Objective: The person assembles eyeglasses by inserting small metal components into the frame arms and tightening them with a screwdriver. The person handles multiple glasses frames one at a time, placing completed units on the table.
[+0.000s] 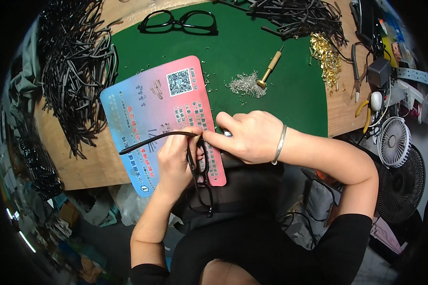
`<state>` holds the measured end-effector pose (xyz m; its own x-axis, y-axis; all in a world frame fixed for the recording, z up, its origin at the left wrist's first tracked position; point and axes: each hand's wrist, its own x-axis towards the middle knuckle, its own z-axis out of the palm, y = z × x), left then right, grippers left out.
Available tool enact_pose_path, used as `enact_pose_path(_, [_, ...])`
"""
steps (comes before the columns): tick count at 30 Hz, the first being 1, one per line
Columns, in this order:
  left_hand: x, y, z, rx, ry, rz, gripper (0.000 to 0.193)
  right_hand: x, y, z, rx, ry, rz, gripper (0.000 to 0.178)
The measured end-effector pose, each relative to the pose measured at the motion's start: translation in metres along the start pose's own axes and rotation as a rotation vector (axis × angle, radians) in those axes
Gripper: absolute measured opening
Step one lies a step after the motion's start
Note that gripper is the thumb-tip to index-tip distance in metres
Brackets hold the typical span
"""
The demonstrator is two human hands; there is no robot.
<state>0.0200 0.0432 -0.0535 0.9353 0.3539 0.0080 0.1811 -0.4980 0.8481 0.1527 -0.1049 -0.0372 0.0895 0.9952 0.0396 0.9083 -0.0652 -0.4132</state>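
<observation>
My left hand [173, 154] is closed on a black eyeglass frame [203, 178] near the mat's front edge. One long black temple [159, 137] reaches left from the fingers, and the rims hang down below them. My right hand [245, 135] is curled, its fingertips meeting the frame by the temple's hinge end. Something small and silvery shows at its fingers; what they pinch is hidden. Under the left hand lies a blue and pink printed mat [128, 109] with small metal pieces on it.
On the green work mat [252, 42] lie black glasses [178, 22], a brass screwdriver [273, 64] and a heap of tiny screws [245, 85]. Black temples [81, 71] pile up left and at the back right [304, 19]. Gold parts [325, 59], pliers [356, 78] and a white fan [394, 142] are right.
</observation>
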Motion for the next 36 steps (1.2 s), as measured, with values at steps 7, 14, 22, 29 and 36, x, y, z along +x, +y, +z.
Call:
enact_pose_path(7, [0.03, -0.005, -0.004, 0.074, 0.252, 0.125, 0.016, -0.022, -0.011, -0.014, 0.081, 0.059, 0.226, 0.041])
enact_pose_path(14, [0.039, -0.019, -0.027, 0.412, 0.33, 0.372, 0.038, -0.023, -0.014, -0.005, 0.032, 0.074, 0.258, 0.038])
enact_pose_path(22, [-0.001, -0.039, -0.091, 0.588, 0.43, 0.193, 0.027, -0.032, -0.017, -0.021, 0.115, 0.007, 0.322, 0.041])
enact_pose_path(29, [-0.029, -0.031, -0.069, -0.07, 0.393, -0.108, 0.016, -0.03, -0.023, -0.014, 0.069, -0.012, 0.356, 0.041])
enact_pose_path(36, [-0.02, -0.036, -0.063, -0.235, 0.124, -0.311, 0.009, -0.038, -0.019, -0.023, 0.181, 0.015, 0.422, 0.038])
